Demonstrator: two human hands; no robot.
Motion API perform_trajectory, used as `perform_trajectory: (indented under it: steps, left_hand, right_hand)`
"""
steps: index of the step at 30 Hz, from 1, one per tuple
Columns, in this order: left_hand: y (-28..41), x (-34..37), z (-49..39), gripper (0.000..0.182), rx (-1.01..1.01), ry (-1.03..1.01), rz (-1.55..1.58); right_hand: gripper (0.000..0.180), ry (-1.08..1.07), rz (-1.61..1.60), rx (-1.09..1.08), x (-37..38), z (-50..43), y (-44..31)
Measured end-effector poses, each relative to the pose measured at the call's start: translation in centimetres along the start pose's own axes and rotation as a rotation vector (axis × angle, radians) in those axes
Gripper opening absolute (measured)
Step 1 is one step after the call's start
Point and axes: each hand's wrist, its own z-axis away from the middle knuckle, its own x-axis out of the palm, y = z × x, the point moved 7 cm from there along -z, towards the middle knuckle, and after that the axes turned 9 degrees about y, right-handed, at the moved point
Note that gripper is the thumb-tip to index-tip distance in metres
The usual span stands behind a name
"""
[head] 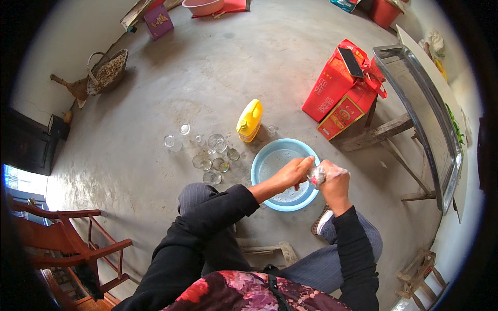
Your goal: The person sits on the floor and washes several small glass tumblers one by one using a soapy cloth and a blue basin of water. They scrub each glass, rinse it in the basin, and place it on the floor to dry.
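Both hands meet above the right side of a light-blue plastic basin (258, 155) of cloudy, sudsy water. A small greyish-white, shiny item (316, 177) with a red spot is between them; fingers hide most of it, so its kind is unclear. My right hand (334, 179) is clenched around it, with foam on the knuckles. Against its left side my left hand (291, 173) is curled. Left of the basin, several clear drinking glasses (217, 144) and a glass jar (170, 142) stand on the concrete floor. A yellow plastic jug (249, 120) with a yellow cap is behind the basin.
Red gift boxes (330, 93) with a phone (351, 62) on top stand right. Beside them, a metal tray (418, 116) rests above a wooden trestle (381, 134). A small glass (271, 130) sits near the jug. Wooden chair (78, 248) lower left; basket (109, 74) upper left.
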Motion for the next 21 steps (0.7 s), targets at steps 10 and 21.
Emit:
perform_trajectory:
  steps: [10,21]
  left_hand:
    - [4.3,0.2,2.1,0.034,0.526,0.103,-0.251]
    - [5.0,0.6,2.4,0.024,0.702,0.088,-0.522]
  right_hand:
    - [0.011,0.052,-0.145,0.07,-0.9,-0.5,1.6]
    - [0.013,-0.169,-0.337,0.26,0.6,-0.5,2.7]
